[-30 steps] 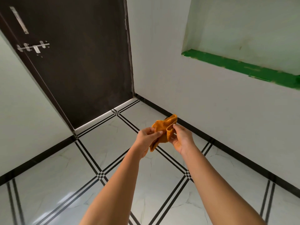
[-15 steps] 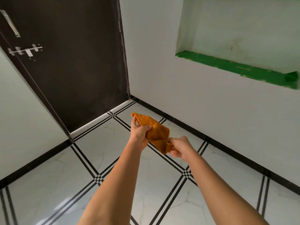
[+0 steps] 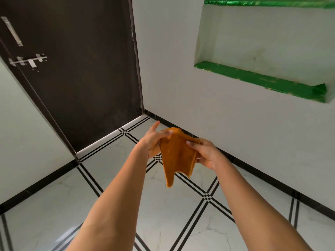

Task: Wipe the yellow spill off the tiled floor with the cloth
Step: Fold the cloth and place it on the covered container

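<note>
Item: orange cloth (image 3: 176, 154), hanging above tiled floor (image 3: 112, 200). I am pinching it with left hand (image 3: 153, 141) and right hand (image 3: 205, 153), fingers closed on its upper edge; folding into a flat pad is advisable.

Cloth (image 3: 176, 156) hangs between left hand (image 3: 153, 141) and right hand (image 3: 205, 153), above floor (image 3: 181, 211); door (image 3: 76, 69) behind-left, wall niche (image 3: 262, 51) right.

Your view is bright and evenly lit, with soft daylight and barely any shadows. The glossy floor (image 3: 181, 205) throws a pale glare patch at the lower left. The wide lens bends the door (image 3: 81, 69) and walls outward. The cloth (image 3: 176, 156) is slightly motion-blurred.
</note>
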Demonstrator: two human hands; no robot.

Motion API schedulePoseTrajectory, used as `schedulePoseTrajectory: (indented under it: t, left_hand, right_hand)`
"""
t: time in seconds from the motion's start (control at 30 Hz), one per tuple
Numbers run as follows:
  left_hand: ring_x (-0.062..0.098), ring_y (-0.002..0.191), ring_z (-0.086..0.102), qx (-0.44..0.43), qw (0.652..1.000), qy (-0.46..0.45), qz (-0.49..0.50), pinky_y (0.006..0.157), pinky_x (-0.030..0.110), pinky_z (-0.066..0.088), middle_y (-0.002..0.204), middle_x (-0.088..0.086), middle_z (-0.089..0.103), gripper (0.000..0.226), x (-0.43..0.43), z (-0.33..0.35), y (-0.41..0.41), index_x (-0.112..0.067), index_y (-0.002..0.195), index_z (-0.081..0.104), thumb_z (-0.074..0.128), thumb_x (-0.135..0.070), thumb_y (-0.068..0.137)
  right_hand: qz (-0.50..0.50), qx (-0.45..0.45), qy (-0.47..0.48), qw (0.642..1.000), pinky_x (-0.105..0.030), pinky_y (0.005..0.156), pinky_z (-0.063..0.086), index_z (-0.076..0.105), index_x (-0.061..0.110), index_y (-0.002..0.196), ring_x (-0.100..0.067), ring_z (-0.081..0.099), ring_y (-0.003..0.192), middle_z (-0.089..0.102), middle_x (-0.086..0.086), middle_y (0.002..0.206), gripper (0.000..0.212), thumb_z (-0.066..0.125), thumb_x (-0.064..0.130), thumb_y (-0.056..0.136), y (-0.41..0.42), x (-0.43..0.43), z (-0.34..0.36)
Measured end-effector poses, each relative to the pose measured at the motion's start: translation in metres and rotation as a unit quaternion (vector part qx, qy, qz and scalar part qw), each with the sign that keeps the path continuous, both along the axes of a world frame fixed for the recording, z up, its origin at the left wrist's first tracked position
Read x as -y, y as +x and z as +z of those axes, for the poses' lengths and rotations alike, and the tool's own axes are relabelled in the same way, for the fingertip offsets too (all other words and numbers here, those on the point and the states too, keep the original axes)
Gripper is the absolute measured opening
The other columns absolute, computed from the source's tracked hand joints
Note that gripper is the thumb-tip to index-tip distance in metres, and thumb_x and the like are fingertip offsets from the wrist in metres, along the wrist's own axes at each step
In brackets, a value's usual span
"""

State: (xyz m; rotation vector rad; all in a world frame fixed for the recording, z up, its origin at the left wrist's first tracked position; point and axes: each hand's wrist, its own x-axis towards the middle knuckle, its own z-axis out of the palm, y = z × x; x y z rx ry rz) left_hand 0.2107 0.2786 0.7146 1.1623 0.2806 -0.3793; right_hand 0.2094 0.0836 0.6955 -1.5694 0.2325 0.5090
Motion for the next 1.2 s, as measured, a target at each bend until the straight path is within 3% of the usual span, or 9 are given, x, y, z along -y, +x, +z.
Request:
schedulePoseTrajectory:
  t: [0.13,0.37,0.43,0.5,0.63,0.77,0.93,1.03,1.2]
  left_hand:
    - [0.035,0.123,0.041,0.038,0.961,0.212,-0.171,0.097,0.051,0.043,0.133,0.005,0.034,0.101,-0.011,0.004,0.002,-0.038,0.143,0.016,0.074,0.003,0.072]
    - [0.021,0.102,0.054,0.151,0.816,0.541,-0.14,0.085,0.029,0.045,0.11,0.006,0.057,0.028,-0.022,0.01,0.003,-0.012,0.115,0.057,0.061,-0.018,0.088]
    - [0.018,0.096,0.052,0.165,0.831,0.523,-0.094,0.081,0.03,0.04,0.099,0.001,0.057,0.015,-0.028,0.016,0.002,-0.015,0.103,0.059,0.057,-0.024,0.091]
    - [0.019,0.099,0.051,0.156,0.895,0.415,-0.039,0.084,0.034,0.039,0.095,-0.003,0.055,0.009,-0.03,0.021,-0.002,-0.019,0.096,0.056,0.054,-0.027,0.093]
    - [0.023,0.099,0.051,0.074,0.977,0.194,0.054,0.081,0.044,0.047,0.11,0.002,0.05,0.026,-0.02,0.025,-0.004,-0.023,0.115,0.046,0.054,-0.033,0.092]
    - [0.027,0.099,0.05,0.012,0.982,0.155,0.107,0.082,0.047,0.046,0.124,0.009,0.042,0.046,-0.016,0.028,0.0,-0.028,0.13,0.036,0.057,-0.035,0.09]
    - [0.028,0.101,0.049,0.015,0.994,0.107,-0.024,0.082,0.047,0.046,0.131,0.009,0.036,0.082,-0.034,0.026,0.001,-0.031,0.142,0.024,0.071,-0.011,0.078]
    - [0.027,0.101,0.049,0.033,0.987,0.128,-0.093,0.083,0.044,0.047,0.131,0.008,0.038,0.076,-0.033,0.029,0.0,-0.032,0.134,0.035,0.068,0.005,0.076]
    - [0.026,0.103,0.049,0.062,0.977,0.201,-0.037,0.082,0.04,0.048,0.124,0.008,0.046,0.052,-0.027,0.034,0.002,-0.026,0.123,0.047,0.067,-0.003,0.081]
  right_hand:
    - [-0.081,0.03,-0.015,0.996,-0.045,0.082,0.054,0.055,0.015,0.114,-0.032,0.061,0.098,0.063,-0.014,0.108,0.039,0.073,0.018,0.079,0.009,-0.005,0.015]
    - [-0.004,0.053,-0.055,0.997,-0.035,0.076,0.053,0.058,0.004,0.108,-0.022,0.062,0.085,0.065,-0.013,0.098,0.033,0.071,0.001,0.078,0.014,-0.008,0.038]
    - [0.012,0.086,-0.124,0.988,-0.036,0.082,0.051,0.061,0.009,0.095,-0.021,0.061,0.089,0.065,-0.01,0.098,0.023,0.074,0.015,0.078,0.012,-0.006,0.041]
    - [0.025,0.124,-0.151,0.98,-0.034,0.084,0.048,0.061,0.015,0.091,-0.02,0.06,0.094,0.065,-0.005,0.097,0.022,0.072,0.029,0.08,0.011,-0.005,0.045]
    - [0.013,0.082,-0.01,0.997,-0.046,0.09,0.048,0.055,0.018,0.107,-0.027,0.058,0.104,0.063,-0.009,0.109,0.032,0.058,0.043,0.087,0.012,-0.013,0.051]
    - [0.022,0.018,0.093,0.995,-0.049,0.075,0.053,0.048,0.009,0.126,-0.034,0.06,0.104,0.059,-0.021,0.121,0.048,0.067,0.024,0.084,0.011,-0.015,0.052]
    - [-0.043,0.027,0.121,0.991,-0.045,0.078,0.051,0.021,0.02,0.146,-0.037,0.052,0.113,0.037,-0.024,0.138,0.087,0.064,-0.013,0.077,0.015,-0.007,0.054]
    - [-0.007,0.044,0.061,0.997,-0.041,0.081,0.052,0.033,0.018,0.14,-0.033,0.052,0.11,0.041,-0.022,0.133,0.079,0.067,-0.012,0.075,0.017,-0.008,0.061]
    - [0.105,0.104,-0.191,0.97,-0.036,0.088,0.049,0.054,0.007,0.12,-0.023,0.054,0.101,0.057,-0.012,0.116,0.046,0.072,0.005,0.078,0.017,-0.011,0.068]
